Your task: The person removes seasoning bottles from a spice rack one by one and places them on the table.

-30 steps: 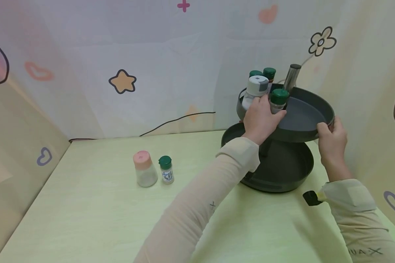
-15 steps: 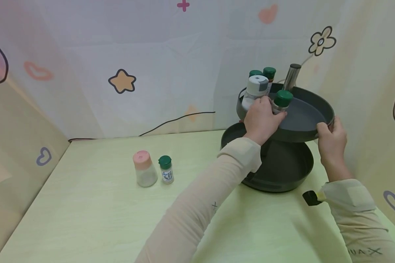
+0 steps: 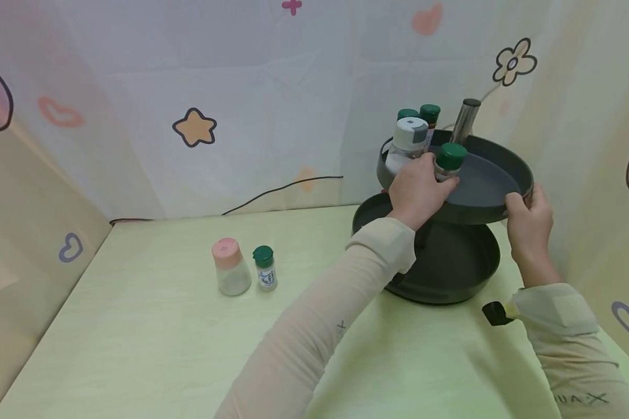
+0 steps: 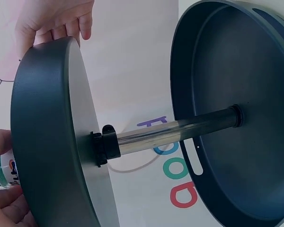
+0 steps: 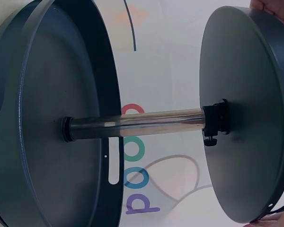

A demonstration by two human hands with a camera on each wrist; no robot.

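A dark two-tier round rack stands at the right of the table. On its upper tray (image 3: 490,174), my left hand (image 3: 416,189) holds a green-capped spice jar (image 3: 451,158) between thumb and fingers near the front left rim. In the left wrist view, part of that jar (image 4: 8,169) shows between the fingertips, beside the tray wall. My right hand (image 3: 532,233) grips the upper tray's right rim, thumb over the edge. Beside my left hand stands a larger white-capped jar (image 3: 410,135), its lower part partly hidden. Two more green-capped jars (image 3: 428,114) are behind it.
A metal post (image 3: 464,122) rises through the upper tray and joins it to the lower tray (image 3: 458,262). At mid-table stand a pink-capped jar (image 3: 231,267) and a small green-capped jar (image 3: 265,269). A patterned curtain (image 3: 272,116) hangs behind.
The held spice jar has shifted slightly to the right and tilted in my left hand, mostly in the first half second. My right hand keeps its grip on the tray rim.
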